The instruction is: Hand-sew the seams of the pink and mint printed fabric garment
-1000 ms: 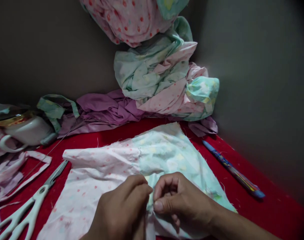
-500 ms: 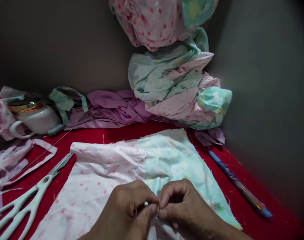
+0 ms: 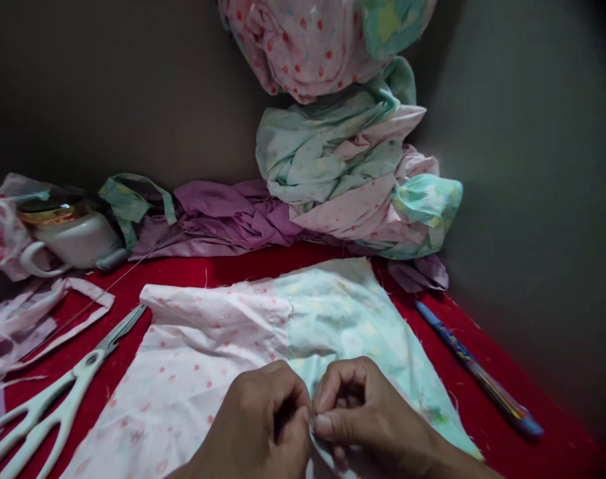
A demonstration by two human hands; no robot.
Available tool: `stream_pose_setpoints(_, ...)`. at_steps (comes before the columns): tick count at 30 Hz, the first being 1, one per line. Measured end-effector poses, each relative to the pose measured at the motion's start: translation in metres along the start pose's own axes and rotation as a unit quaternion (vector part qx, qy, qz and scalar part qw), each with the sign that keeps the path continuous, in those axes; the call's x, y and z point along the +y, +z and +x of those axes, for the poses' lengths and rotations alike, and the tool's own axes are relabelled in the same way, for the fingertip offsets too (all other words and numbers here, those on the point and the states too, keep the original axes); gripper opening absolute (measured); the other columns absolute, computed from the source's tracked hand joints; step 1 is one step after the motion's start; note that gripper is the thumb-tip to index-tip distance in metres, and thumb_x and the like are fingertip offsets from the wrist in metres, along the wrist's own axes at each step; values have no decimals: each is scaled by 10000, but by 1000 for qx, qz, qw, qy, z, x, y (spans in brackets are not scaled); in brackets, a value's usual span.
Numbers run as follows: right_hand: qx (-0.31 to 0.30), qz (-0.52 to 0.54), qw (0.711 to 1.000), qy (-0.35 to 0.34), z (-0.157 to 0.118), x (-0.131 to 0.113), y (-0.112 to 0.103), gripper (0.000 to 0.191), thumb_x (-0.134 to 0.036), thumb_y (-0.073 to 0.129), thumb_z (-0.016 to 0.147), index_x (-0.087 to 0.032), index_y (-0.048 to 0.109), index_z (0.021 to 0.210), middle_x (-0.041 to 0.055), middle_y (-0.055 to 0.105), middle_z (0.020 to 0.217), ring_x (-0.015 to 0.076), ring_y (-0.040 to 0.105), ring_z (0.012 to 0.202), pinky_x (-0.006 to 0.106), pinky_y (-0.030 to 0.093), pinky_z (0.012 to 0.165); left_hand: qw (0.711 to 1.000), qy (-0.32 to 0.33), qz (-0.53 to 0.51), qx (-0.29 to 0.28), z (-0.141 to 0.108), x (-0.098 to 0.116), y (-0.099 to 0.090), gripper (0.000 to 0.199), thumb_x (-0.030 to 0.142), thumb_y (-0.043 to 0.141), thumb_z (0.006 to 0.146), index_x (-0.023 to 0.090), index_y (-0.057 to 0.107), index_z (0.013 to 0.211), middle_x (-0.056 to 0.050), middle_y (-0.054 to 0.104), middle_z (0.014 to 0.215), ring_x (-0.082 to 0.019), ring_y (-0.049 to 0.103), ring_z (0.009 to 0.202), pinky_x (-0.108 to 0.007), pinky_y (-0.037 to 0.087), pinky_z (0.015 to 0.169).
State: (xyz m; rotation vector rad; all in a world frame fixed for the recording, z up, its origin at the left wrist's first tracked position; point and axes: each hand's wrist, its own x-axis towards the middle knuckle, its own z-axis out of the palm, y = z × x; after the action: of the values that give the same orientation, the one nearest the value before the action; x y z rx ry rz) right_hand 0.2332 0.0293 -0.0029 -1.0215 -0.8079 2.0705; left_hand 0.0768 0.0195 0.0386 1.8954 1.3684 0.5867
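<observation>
A joined piece of cloth (image 3: 183, 386), pink with red dots on the left and pale green on the right, lies on a red surface. Over its near part, my left hand (image 3: 263, 419) is closed, thumb and forefinger pinching a fold of the cloth near the seam between the two colours. My right hand (image 3: 367, 412) is pinched too, its fingertips meeting those of the left at the same fold. Whether a needle or thread sits between the right fingertips is too small to make out.
White-handled scissors (image 3: 68, 386) lie open at left. Behind them stand a white mug (image 3: 78, 239) and fabric strips (image 3: 88, 293). A blue pen (image 3: 477, 369) rests at right. Bundled cloth (image 3: 342, 159) and purple fabric (image 3: 233, 213) are piled at the back.
My fingertips have shifted slightly; the left thumb and forefinger have moved a little and the right thumb now presses nearer the fold. The cloth and surrounding things stay put.
</observation>
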Motion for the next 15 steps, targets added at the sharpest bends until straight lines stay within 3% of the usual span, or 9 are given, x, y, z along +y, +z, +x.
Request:
stream_pose_setpoints(4, 1, 11, 1000, -10, -1, 0, 2, 282, -135, 841, 399, -96, 597, 536, 13, 600, 457, 102, 545, 365, 177, 435, 373, 1000, 3, -28, -8, 1, -2, -3, 170, 159, 475, 743, 171, 563, 598, 7, 570, 600, -103, 515, 518, -191, 356, 483)
stream_pose_setpoints(9, -3, 1, 998, -68, -1, 2, 1, 225, -87, 825, 427, -96, 619, 516, 17, 627, 515, 79, 541, 365, 151, 414, 366, 993, 101, -62, -19, 1, -14, -5, 166, 134, 495, 760, 183, 633, 681, 11, 620, 620, -90, 567, 551, -157, 378, 505)
stream_pose_setpoints(15, 8, -4, 998, -59, -1, 6, -1, 216, -104, 826, 435, -103, 622, 507, 1, 616, 508, 62, 524, 339, 123, 395, 327, 985, 156, -67, -27, 2, -13, -2, 201, 106, 484, 768, 193, 658, 717, -8, 666, 652, -108, 615, 620, -153, 413, 530)
